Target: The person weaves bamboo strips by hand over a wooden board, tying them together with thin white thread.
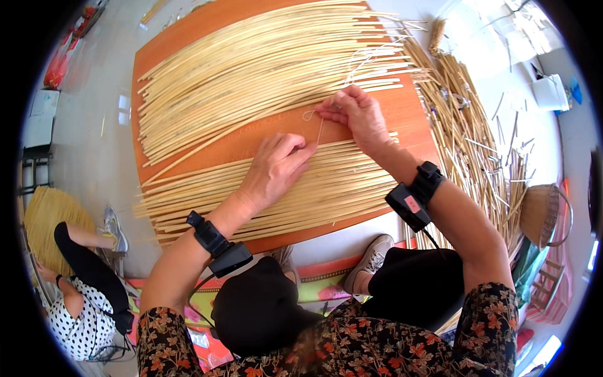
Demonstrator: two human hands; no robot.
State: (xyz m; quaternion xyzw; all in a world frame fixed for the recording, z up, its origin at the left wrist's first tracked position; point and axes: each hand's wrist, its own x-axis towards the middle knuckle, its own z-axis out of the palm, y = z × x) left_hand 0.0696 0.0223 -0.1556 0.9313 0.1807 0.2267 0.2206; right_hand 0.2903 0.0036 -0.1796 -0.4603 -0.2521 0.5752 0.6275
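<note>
A thin white string [320,131] runs between my two hands, with a small loop in it beside the right fingertips. My left hand [276,166] pinches its lower end between thumb and forefinger, just above the near row of stalks [345,182]. The fingers of my right hand [359,118] close on the upper part, over the gap between the rows. More white string [357,63] trails from that hand across the far row of pale straw-coloured stalks [251,69]. Both rows lie side by side on an orange-brown table [251,129].
A large heap of loose stalks [465,113] covers the floor right of the table. Beyond it are a wicker basket [537,215] and a white bucket [551,93]. At lower left sits another person in a spotted top [80,320], beside a fan of stalks [53,217].
</note>
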